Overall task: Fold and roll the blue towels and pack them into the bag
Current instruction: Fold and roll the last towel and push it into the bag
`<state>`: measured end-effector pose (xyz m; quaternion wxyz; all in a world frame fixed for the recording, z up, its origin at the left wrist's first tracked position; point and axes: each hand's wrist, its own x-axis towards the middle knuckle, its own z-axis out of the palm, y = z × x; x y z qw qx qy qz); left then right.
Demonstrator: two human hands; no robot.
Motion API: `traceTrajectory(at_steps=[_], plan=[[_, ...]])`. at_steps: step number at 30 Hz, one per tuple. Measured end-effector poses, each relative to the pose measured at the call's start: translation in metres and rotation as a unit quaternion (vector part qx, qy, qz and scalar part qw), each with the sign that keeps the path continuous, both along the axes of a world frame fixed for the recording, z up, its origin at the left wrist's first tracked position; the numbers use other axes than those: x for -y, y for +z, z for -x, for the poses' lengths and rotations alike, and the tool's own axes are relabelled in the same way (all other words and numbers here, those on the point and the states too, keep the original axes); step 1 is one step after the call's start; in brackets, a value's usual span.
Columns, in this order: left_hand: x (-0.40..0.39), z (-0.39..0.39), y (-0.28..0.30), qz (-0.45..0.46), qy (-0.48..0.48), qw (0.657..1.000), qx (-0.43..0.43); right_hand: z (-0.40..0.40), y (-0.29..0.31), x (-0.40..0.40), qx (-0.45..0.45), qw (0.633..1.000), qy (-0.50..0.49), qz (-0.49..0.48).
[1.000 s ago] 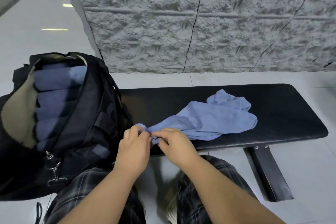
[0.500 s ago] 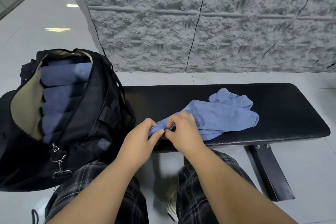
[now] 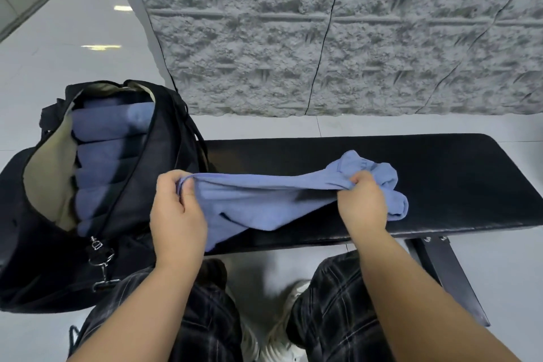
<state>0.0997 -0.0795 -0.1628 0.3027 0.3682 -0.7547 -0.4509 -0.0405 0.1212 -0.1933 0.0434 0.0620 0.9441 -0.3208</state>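
Observation:
A light blue towel (image 3: 264, 200) is stretched above the black bench (image 3: 440, 179). My left hand (image 3: 176, 214) pinches its left corner near the bag. My right hand (image 3: 363, 206) grips the top edge further right, where the rest of the cloth lies bunched on the bench. The black bag (image 3: 141, 191) stands open at the left end of the bench. Several rolled blue towels (image 3: 108, 156) are stacked inside it, against a tan lining.
A rough grey stone wall (image 3: 323, 38) rises behind the bench. The floor (image 3: 58, 53) is glossy white tile. The bench's metal leg (image 3: 446, 273) slants down at the right. My knees in dark plaid trousers sit below the bench's front edge.
My hands were together at one corner of the towel. They have moved apart, the right hand sliding rightward along the edge, and the towel is now lifted and stretched between them.

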Motion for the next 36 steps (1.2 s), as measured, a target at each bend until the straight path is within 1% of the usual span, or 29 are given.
traceTrajectory(at_steps=[2, 3, 5, 7, 8, 9, 11, 13, 14, 17, 20, 21, 22, 24, 26, 27, 28, 30, 31, 33, 34, 36], plan=[[0.002, 0.002, -0.004, 0.007, -0.047, 0.998, 0.047, -0.003, 0.004, 0.005, -0.006, 0.998, 0.037, 0.043], [0.0, 0.003, -0.007, 0.024, -0.094, 0.993, 0.072, -0.007, 0.007, 0.01, -0.01, 0.996, 0.075, 0.048], [-0.008, 0.005, -0.009, 0.083, -0.216, 0.966, 0.116, -0.019, 0.013, 0.024, -0.006, 0.984, 0.172, 0.038], [-0.019, 0.005, -0.012, 0.143, -0.321, 0.927, 0.129, -0.031, 0.017, 0.04, -0.004, 0.963, 0.267, 0.025], [-0.022, 0.006, -0.014, 0.156, -0.352, 0.914, 0.131, -0.037, 0.018, 0.047, -0.016, 0.951, 0.309, 0.012], [-0.023, 0.006, -0.016, 0.154, -0.365, 0.909, 0.133, -0.042, 0.019, 0.052, -0.03, 0.938, 0.344, -0.009], [-0.021, 0.007, -0.022, 0.139, -0.349, 0.916, 0.141, -0.047, 0.017, 0.057, -0.045, 0.919, 0.391, -0.029], [-0.017, 0.007, -0.027, 0.139, -0.327, 0.924, 0.143, -0.045, 0.01, 0.054, -0.035, 0.916, 0.398, -0.028], [-0.016, 0.006, -0.027, 0.133, -0.325, 0.927, 0.129, -0.044, 0.009, 0.051, -0.03, 0.919, 0.39, -0.041], [-0.018, 0.006, -0.02, 0.102, -0.304, 0.945, 0.057, -0.034, 0.014, 0.043, -0.002, 0.944, 0.32, -0.077], [-0.018, 0.007, -0.005, 0.049, -0.211, 0.976, -0.004, -0.019, 0.019, 0.031, -0.006, 0.977, 0.198, -0.079], [-0.018, 0.007, -0.002, 0.043, -0.181, 0.982, -0.015, -0.016, 0.018, 0.028, -0.012, 0.985, 0.162, -0.062], [-0.018, 0.007, 0.0, 0.044, -0.158, 0.986, -0.016, -0.014, 0.017, 0.025, -0.025, 0.99, 0.131, -0.035], [-0.019, 0.008, 0.002, 0.036, -0.13, 0.991, -0.006, -0.013, 0.016, 0.022, -0.08, 0.993, 0.092, 0.004], [-0.017, 0.008, -0.004, 0.015, -0.114, 0.993, 0.032, -0.012, 0.017, 0.019, -0.137, 0.987, 0.079, 0.01], [-0.014, 0.009, -0.009, 0.018, -0.121, 0.99, 0.066, -0.012, 0.017, 0.019, -0.139, 0.987, 0.078, 0.02], [-0.011, 0.009, -0.013, 0.036, -0.141, 0.983, 0.109, -0.012, 0.018, 0.019, -0.12, 0.989, 0.085, 0.031], [-0.012, 0.009, -0.017, 0.102, -0.205, 0.956, 0.183, -0.013, 0.02, 0.021, -0.054, 0.987, 0.146, 0.039], [-0.015, 0.009, -0.018, 0.142, -0.251, 0.938, 0.194, -0.016, 0.021, 0.023, -0.034, 0.98, 0.192, 0.037], [-0.024, 0.009, -0.014, 0.185, -0.313, 0.912, 0.188, -0.023, 0.023, 0.032, -0.021, 0.958, 0.283, 0.035], [-0.028, 0.009, -0.012, 0.189, -0.326, 0.908, 0.183, -0.028, 0.024, 0.036, -0.021, 0.946, 0.321, 0.039], [-0.03, 0.009, -0.013, 0.168, -0.334, 0.909, 0.183, -0.035, 0.026, 0.043, -0.008, 0.927, 0.371, 0.056]])
